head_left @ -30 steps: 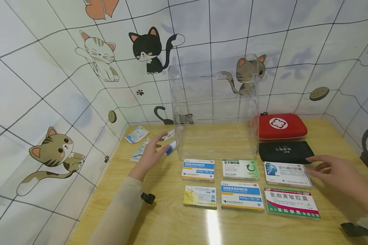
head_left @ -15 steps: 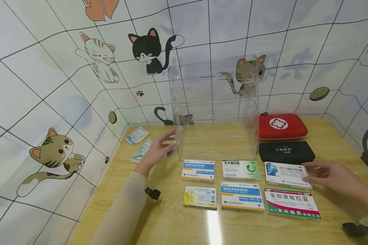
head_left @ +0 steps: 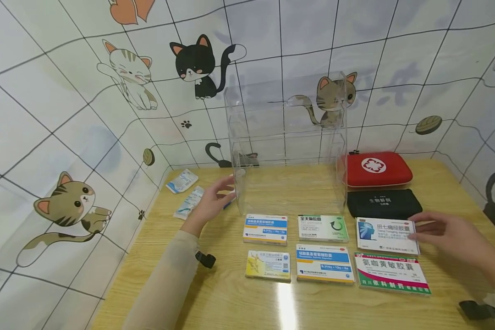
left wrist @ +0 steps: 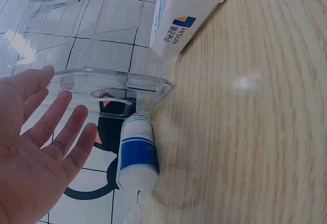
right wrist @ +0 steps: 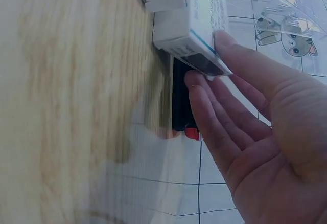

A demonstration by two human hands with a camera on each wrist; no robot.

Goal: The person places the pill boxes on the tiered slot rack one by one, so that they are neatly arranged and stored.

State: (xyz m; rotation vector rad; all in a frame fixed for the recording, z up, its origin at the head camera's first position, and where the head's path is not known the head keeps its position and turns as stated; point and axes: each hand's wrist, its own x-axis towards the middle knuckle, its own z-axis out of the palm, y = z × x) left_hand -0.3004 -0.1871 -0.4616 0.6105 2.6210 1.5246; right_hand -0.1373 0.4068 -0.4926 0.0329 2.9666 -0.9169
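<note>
My right hand (head_left: pixel 447 233) pinches the right end of a white-and-blue medicine box (head_left: pixel 385 236), which lies in the back row of boxes. In the right wrist view the thumb lies on the face of this medicine box (right wrist: pixel 204 24), the fingers behind its end. My left hand (head_left: pixel 213 199) is at the left side of a clear plastic display stand (head_left: pixel 288 207), its fingers loosely extended. In the left wrist view the fingertips are by the stand's edge (left wrist: pixel 117 75), above a white tube with a blue band (left wrist: pixel 138 152).
Several other medicine boxes, such as a green-and-white one (head_left: pixel 322 228) and a yellow one (head_left: pixel 268 265), lie before the stand. A black pouch (head_left: pixel 383 205) and a red first-aid case (head_left: pixel 377 169) are at its right. Two small packets, one at the back (head_left: pixel 182 181), lie left.
My left hand has moved right and slightly forward to the stand's side, covering more of the tube. My right hand has closed its thumb and fingers on the end of the white-and-blue box.
</note>
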